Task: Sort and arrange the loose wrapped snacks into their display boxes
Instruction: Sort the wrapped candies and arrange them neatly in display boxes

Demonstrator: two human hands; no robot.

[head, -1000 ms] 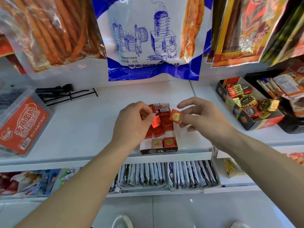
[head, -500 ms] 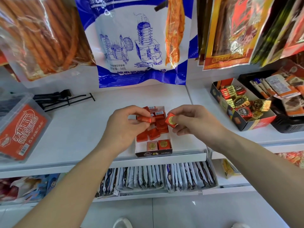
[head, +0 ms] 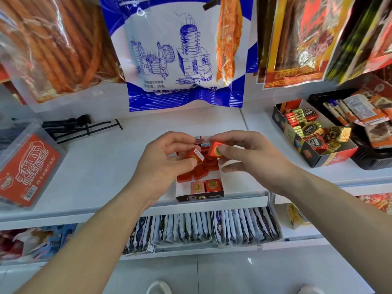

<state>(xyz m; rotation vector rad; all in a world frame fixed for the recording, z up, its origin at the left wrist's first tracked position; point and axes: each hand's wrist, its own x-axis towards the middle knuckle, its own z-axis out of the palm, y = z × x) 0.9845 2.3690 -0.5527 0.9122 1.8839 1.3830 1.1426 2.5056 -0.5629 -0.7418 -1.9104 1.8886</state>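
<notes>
Red wrapped snacks (head: 200,172) lay jumbled in the middle of a small display box (head: 199,197) that sat at the front edge of a white shelf (head: 95,166). At the front of that box two squares stood neatly side by side, a pink square (head: 197,187) on the left and a red square (head: 213,185) on the right.

Both hands hovered just above the box. The left hand (head: 163,159) pinched one red snack (head: 194,155) between thumb and curled fingertips, barcode side up. The right hand (head: 252,159) pinched a second red snack (head: 214,150) with its gold seal facing the camera, thumb on the seal and index finger curled over the top; its other fingers were loosely bent beneath. The two held pieces were near each other but apart.

To the right on the shelf stood a second display box (head: 333,159) holding gold and red wrapped sweets (head: 314,132), with a black tray (head: 370,159) of flat packets just beside it. On the left sat a clear tub (head: 23,168) with a red label, and black hooks (head: 80,126) lay behind it. A blue and white bag (head: 182,49) hung above, and rows of upright sachets (head: 191,228) filled the lower shelf.
</notes>
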